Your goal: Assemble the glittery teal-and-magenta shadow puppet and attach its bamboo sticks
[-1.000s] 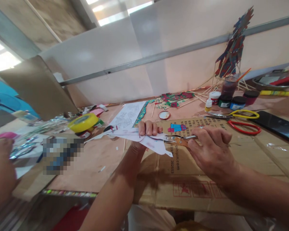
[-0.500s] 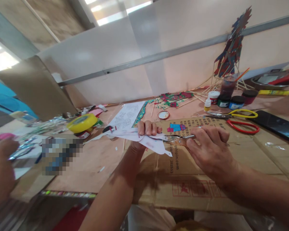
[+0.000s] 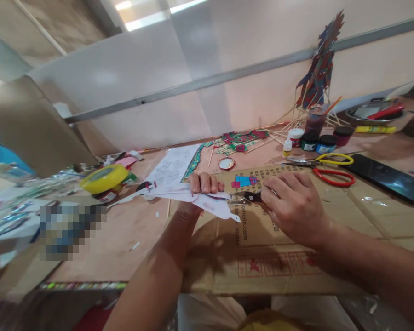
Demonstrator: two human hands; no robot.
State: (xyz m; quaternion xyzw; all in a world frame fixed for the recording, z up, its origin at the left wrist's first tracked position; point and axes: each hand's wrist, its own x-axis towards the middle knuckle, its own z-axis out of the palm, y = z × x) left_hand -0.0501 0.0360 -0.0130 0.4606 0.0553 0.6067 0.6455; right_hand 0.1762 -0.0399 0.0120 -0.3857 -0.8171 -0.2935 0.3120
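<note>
White paper pieces [image 3: 212, 206] are held mid-scene, over the left part of the cardboard [image 3: 214, 271]; approx. 2 layers are seen, exact no. unclear. They're pinched by the left hand [image 3: 206, 185], fingers curled over the top, thumb hidden. The handles of a plier-like tool [image 3: 251, 197] are gripped in the right hand [image 3: 295, 202], its tip pointed left at the paper's right edge; whether paper is caught between the jaws can't be told.

Poss. risks: layers could be slid out of line if the pinch is too loose, w/ the edge torn or bitten in the wrong spot. Fingertips of the left hand could be nipped if the tool is pushed further left, as only a short strip of paper is left between. The blue-and-magenta piece [image 3: 244, 181], just far of the tool, could be snagged by the right hand's knuckles. The bead dish [image 3: 227, 163], far of the left hand, could be spilled by a careless sweep.

Count: hands 2; tool 1; blue-and-magenta piece 1; bead dish 1; scissors [image 3: 334, 181] 1 pr.; phone [image 3: 391, 178] 1; dropper bottle [image 3: 287, 149] 1; jars [image 3: 326, 146] 4 in the far-right group; tape roll [image 3: 103, 178] 1, far left.
</note>
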